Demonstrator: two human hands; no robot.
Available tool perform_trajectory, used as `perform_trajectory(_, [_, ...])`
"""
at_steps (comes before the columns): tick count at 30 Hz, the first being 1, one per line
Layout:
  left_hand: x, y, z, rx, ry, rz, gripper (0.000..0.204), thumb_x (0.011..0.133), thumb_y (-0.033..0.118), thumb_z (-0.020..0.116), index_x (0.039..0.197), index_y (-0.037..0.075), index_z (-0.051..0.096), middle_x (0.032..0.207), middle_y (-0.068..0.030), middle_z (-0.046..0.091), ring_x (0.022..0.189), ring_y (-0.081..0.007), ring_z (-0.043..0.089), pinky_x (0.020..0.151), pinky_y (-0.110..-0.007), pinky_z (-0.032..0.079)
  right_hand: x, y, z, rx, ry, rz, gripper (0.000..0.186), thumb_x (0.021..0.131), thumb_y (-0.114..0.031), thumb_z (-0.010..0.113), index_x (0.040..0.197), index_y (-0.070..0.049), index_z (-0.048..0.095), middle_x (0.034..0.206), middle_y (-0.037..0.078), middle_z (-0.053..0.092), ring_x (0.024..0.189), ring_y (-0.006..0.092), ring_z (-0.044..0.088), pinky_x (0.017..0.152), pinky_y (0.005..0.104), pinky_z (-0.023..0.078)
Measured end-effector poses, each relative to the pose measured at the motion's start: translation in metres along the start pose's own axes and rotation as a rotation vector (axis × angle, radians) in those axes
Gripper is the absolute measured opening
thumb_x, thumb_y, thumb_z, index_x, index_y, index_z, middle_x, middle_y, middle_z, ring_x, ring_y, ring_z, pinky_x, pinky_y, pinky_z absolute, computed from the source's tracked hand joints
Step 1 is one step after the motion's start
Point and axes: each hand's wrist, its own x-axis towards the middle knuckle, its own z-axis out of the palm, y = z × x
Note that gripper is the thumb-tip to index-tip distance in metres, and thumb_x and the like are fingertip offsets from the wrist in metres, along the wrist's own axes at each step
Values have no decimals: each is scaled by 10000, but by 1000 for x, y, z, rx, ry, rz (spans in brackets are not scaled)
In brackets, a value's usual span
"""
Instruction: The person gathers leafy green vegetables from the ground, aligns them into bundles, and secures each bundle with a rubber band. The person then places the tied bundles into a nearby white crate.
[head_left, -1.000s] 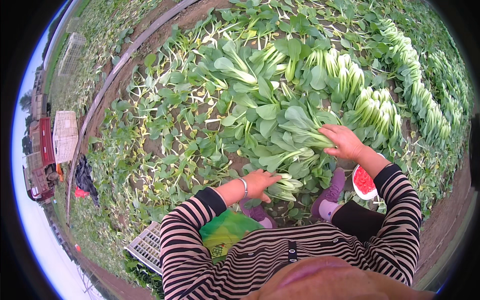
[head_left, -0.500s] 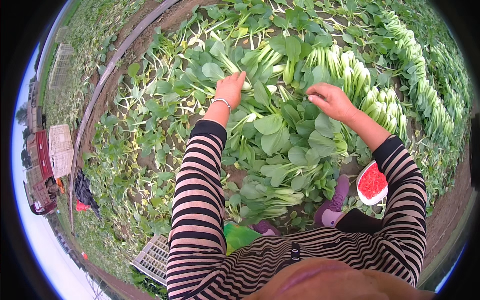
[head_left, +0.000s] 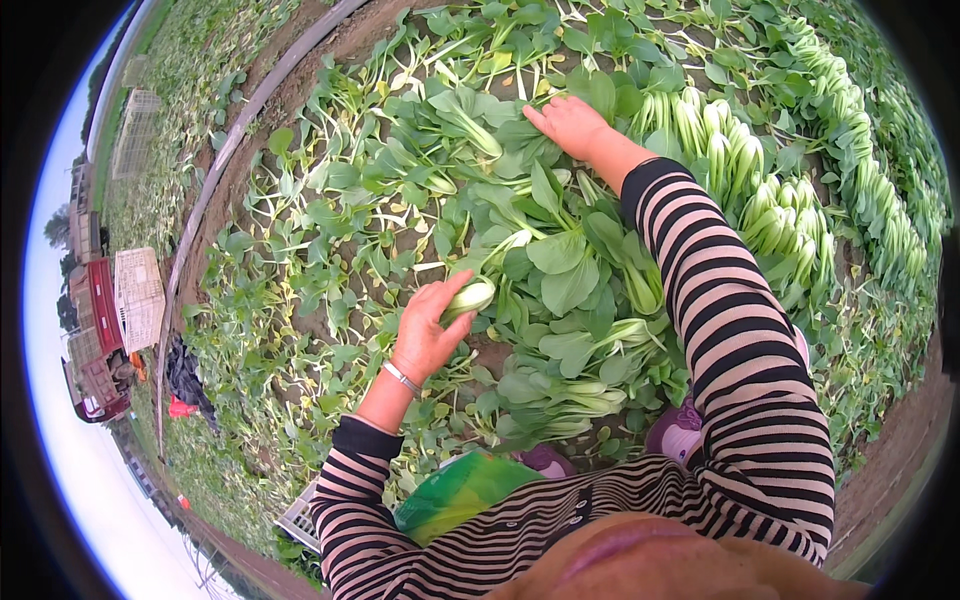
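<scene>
My left hand (head_left: pixel 428 325) has its thumb and fingers around the pale base of a bok choy (head_left: pixel 470 297), whose leaves point toward the pile on its right. Farther off, my right hand (head_left: pixel 575 128) reaches across the green leaves, palm down with fingers stretched leftward; whatever lies under the palm is hidden. Just left of it lies another bok choy (head_left: pixel 478 135) with a pale stalk. Between and below my hands spreads a loose heap of bok choy (head_left: pixel 565 265), leaves and stalks overlapping.
Bundled bok choy (head_left: pixel 785 220) lies in rows at the right. A green bag (head_left: pixel 465 495) and a plastic crate (head_left: pixel 298 518) sit by my left arm. My purple shoes (head_left: pixel 678 430) stand close to the heap. A dark hose (head_left: pixel 215 150) curves along the left.
My left hand has come nearer and grips a bok choy base. My right hand has moved farther away and to the left. My right sleeve now covers the bowl of red pieces.
</scene>
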Motion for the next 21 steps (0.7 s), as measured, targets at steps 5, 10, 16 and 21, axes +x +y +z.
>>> perform_trajectory(5, [-63,46,-12,-554,-11,-368,777,823,38,773,1506,77,406,1127,8,606,1047,-100,568,942,-270,470,-69,8,-34,266,272,9,378,721,-47,688,1086,-131,639,1034,49,642,1084,278,590,910,408,485])
perform_trajectory(10, [-102,102,-40,-596,52,-354,517,869,144,766,1338,53,568,1068,17,618,935,-77,569,854,-256,486,-200,-2,-115,264,643,111,550,714,-115,736,1241,-111,578,1135,62,632,1089,268,586,920,389,490])
perform_trajectory(16, [-153,186,-52,-749,112,-275,505,895,171,737,1352,42,568,1132,3,597,1020,-105,552,948,-273,447,-347,-6,-86,243,391,365,726,706,-168,791,1361,-80,491,1240,105,607,1155,306,573,959,403,488])
perform_trajectory(21, [-195,202,-18,-664,126,-138,398,889,158,739,1243,9,633,1283,-55,529,1162,-148,518,1009,-304,431,-410,-54,-66,492,207,571,800,800,-191,762,1487,-83,367,1450,180,488,1320,357,477,1072,417,434])
